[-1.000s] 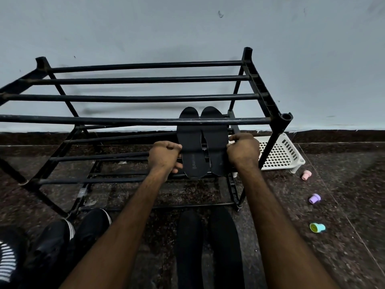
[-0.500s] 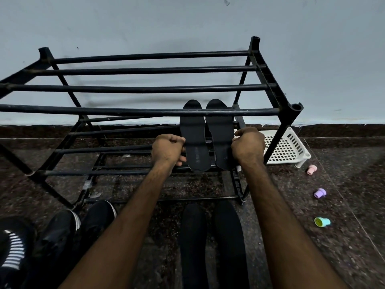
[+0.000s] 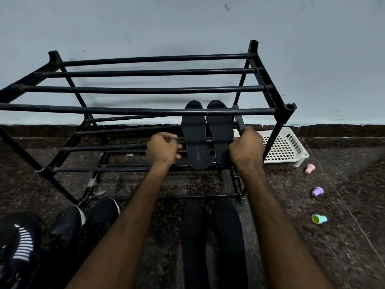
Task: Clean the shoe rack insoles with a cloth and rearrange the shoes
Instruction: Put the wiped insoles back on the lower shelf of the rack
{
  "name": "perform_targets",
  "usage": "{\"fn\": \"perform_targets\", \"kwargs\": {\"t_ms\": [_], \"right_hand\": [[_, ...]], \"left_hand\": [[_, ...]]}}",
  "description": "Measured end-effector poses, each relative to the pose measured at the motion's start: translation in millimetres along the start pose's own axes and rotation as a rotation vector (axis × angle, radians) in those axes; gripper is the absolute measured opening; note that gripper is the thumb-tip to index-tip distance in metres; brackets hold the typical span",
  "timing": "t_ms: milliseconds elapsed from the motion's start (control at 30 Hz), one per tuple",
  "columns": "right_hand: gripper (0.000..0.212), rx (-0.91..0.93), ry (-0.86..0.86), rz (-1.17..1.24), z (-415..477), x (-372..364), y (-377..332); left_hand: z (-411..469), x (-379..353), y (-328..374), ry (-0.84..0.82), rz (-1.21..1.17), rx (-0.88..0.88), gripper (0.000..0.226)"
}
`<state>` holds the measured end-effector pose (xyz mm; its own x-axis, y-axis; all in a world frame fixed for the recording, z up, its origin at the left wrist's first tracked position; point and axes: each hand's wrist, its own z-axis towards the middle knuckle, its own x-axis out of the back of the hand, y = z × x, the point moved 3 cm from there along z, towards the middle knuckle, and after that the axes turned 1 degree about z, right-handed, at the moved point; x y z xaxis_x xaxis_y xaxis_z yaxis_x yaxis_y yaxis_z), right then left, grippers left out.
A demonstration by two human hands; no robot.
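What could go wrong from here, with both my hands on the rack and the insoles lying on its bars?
1. The insoles lie loose across the gaps between the bars of the rack. A jolt or tilt from the left hand or right hand, which appear to grip it, could drop them through.
2. The white basket sits close by the rack's right leg, so shifting the rack might knock it.

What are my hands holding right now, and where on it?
Both grip the shoe rack: left hand round a middle-shelf bar beside the insoles, right hand on that shelf's right side rail.
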<state>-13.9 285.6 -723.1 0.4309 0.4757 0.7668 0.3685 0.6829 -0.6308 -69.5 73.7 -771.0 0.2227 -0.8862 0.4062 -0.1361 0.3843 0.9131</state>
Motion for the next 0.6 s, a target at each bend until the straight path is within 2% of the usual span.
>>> {"fn": "perform_targets", "kwargs": {"t_ms": [67, 167, 233, 300, 367, 433, 500, 567, 600], "right_hand": [[0.028, 0.017, 0.030, 0.058, -23.3, 10.1, 0.5], [0.022, -0.010, 0.050, 0.198, -75.9, 25.7, 14.7], [0.015, -0.095, 0.047, 0.287, -114.8, 31.1, 43.3], [0.013, -0.216, 0.045, 0.360, -147.3, 28.1, 86.9], [0.014, -0.397, -0.036, 0.351, -173.0, 12.5, 140.3], [0.018, -0.564, -0.196, 0.239, -190.7, -13.0, 184.9], [0.022, -0.588, -0.371, 0.143, -199.8, -33.7, 210.3], [0.024, -0.539, -0.464, 0.096, -201.5, -50.3, 222.0], [0.024, -0.512, -0.488, 0.077, -201.3, -55.1, 222.7]], "left_hand": [[-16.3, 23.6, 2.1, 0.210, 0.036, -0.069, 0.013], [-61.7, 45.6, -9.8, 0.487, -0.173, -0.148, 0.013], [-105.7, 36.2, -28.4, 0.555, -0.236, -0.168, 0.010], [-145.4, 7.3, -55.5, 0.432, -0.160, -0.084, 0.011], [-175.4, -34.2, -93.4, 0.127, -0.024, 0.054, 0.014], [-198.1, -72.2, -127.0, -0.204, 0.132, 0.185, 0.015], [-215.3, -93.9, -144.6, -0.406, 0.375, 0.224, 0.014], [-224.6, -104.2, -152.6, -0.485, 0.583, 0.227, 0.023], [-227.1, -105.7, -155.0, -0.490, 0.615, 0.247, 0.025]]}}
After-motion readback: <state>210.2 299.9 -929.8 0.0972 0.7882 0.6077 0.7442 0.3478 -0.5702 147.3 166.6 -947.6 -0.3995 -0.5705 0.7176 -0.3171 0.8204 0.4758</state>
